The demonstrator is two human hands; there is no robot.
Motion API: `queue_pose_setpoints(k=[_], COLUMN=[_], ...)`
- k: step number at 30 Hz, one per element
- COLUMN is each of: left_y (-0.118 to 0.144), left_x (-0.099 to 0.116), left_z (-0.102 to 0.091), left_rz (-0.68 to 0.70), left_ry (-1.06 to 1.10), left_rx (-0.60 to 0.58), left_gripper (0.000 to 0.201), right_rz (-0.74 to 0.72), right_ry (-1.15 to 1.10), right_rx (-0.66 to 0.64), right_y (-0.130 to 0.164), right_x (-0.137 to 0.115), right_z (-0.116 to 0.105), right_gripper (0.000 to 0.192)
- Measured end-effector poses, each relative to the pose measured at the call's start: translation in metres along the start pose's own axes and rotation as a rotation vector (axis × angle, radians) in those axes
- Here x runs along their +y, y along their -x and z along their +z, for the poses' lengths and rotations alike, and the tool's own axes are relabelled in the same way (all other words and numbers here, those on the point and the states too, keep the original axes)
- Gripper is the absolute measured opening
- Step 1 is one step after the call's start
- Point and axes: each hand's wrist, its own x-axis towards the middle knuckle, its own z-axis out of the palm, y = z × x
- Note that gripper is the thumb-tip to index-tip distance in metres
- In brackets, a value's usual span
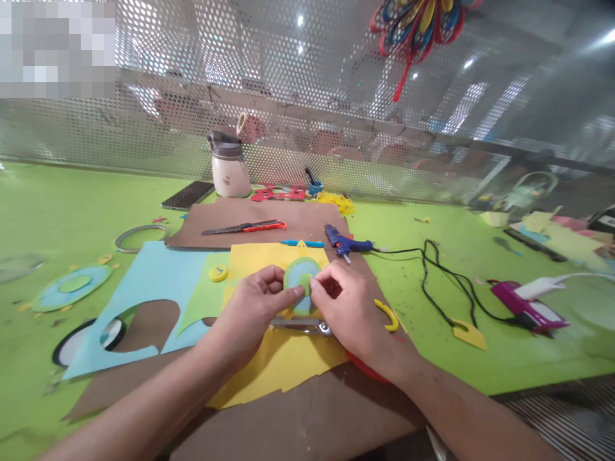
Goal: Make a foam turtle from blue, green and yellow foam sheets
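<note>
Between my hands is a small paper turtle [294, 274], made of a green disc, a light blue layer and a green centre, with a yellow head on top. My left hand [259, 298] pinches its left side between thumb and fingers. The thumb and fingers of my right hand [343, 301] close on its right side, by the green centre. Just below lie scissors [307, 326] with a yellow and a red handle, partly covered by my right hand. Yellow paper [283, 362] lies beneath, and a blue pen [302, 243] rests beyond the turtle.
Cut blue paper [156, 269] and a larger paper turtle [72, 287] are at left. A utility knife [245, 226] lies on brown cardboard [307, 214]. At right, a blue glue gun [346, 243] is corded to a purple power strip [528, 306]. A white flask [230, 169] stands behind.
</note>
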Motion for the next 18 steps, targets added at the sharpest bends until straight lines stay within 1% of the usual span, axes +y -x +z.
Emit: queue_pose_setpoints(k=[6,10,18], left_y=[-0.0018,-0.0032,-0.0009], left_x=[-0.0036,-0.0047,-0.0018], left_z=[-0.0016,-0.0032,-0.0019], left_rz=[0.024,0.016,0.01], left_ry=[-0.026,-0.021,-0.024], left_rx=[0.024,0.013,0.018], left_gripper=[0.022,0.023,0.023], right_rz=[0.034,0.057,0.037], right_ry=[-0.017,-0.026,-0.031], right_rx=[-0.021,-0.041,-0.055], right_y=[0.0001,-0.0007,-0.001], right_x=[0.0002,-0.0001,-0.0005], right_z=[-0.0008,-0.0028,-0.0039], right_gripper=[0.017,0.015,0.013])
